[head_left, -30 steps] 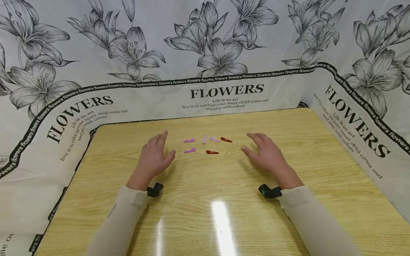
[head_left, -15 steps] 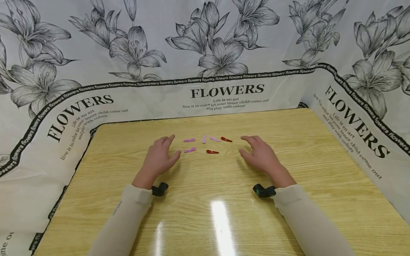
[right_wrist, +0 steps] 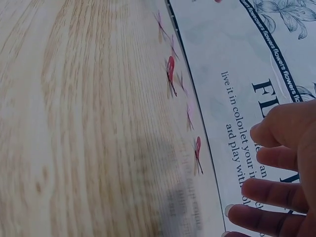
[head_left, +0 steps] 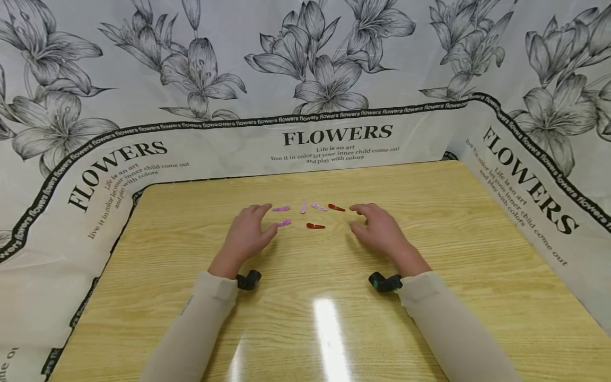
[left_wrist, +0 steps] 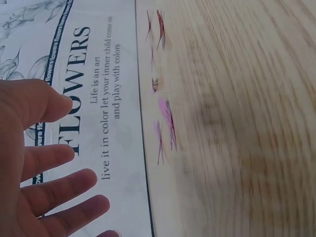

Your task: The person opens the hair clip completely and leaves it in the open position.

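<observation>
Several snap hair clips lie spread on the wooden table. Two purple ones, a far clip [head_left: 282,208] and a near clip [head_left: 285,223], are at the left in the head view. My left hand [head_left: 247,233] hovers beside them, thumb and fingers spread, its thumb tip overlapping the nearer one. Two pale pink clips, one upright in view [head_left: 303,207] and one slanted [head_left: 319,206], lie in the middle. To the right are a far red clip [head_left: 336,207] and a near red clip [head_left: 315,226]. My right hand [head_left: 379,228], fingers apart and holding nothing, is just right of the far red one.
A white flower-printed sheet [head_left: 334,148] stands as walls behind and along both sides of the wooden table [head_left: 305,265]. Black wrist cameras, one on the left wrist [head_left: 249,280] and one on the right wrist [head_left: 384,282], stick out inward above the tabletop.
Both hands have moved inward toward the hair clips, the left one to the right and the right one to the left. The clips lie where they were.
</observation>
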### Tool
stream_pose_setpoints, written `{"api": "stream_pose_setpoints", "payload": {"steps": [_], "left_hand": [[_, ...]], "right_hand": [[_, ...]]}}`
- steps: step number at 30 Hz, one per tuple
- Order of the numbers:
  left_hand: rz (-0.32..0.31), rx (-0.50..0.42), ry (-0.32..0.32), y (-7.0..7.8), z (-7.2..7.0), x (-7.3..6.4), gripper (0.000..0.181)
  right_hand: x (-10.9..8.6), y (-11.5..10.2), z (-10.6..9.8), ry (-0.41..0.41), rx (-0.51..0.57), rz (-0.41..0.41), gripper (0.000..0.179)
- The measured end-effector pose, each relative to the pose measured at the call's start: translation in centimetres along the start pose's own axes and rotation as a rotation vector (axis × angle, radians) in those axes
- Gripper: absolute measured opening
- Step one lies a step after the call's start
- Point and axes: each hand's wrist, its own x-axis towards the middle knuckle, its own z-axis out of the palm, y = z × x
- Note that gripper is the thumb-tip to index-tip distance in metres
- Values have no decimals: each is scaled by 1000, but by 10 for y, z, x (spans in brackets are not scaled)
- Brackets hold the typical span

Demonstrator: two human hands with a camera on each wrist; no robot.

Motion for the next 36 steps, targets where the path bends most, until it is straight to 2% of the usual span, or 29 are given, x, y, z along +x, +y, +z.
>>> {"api": "stream_pose_setpoints", "payload": {"steps": [4,10,14,36], "left_hand": [[4,-13,4,2,4,3,55],[-6,-26,-35,5,9,7,52],[-2,-42,-38,7,12,10,50],[10,-50,-116,25,23,22,38]], "right_hand": [[3,-3,3,-6,-1,3,44],[6,-11,3,-18,8,8,41],[9,-16,6,-29,17,6,40],[18,-24,25,-37,46,8,32]]}}
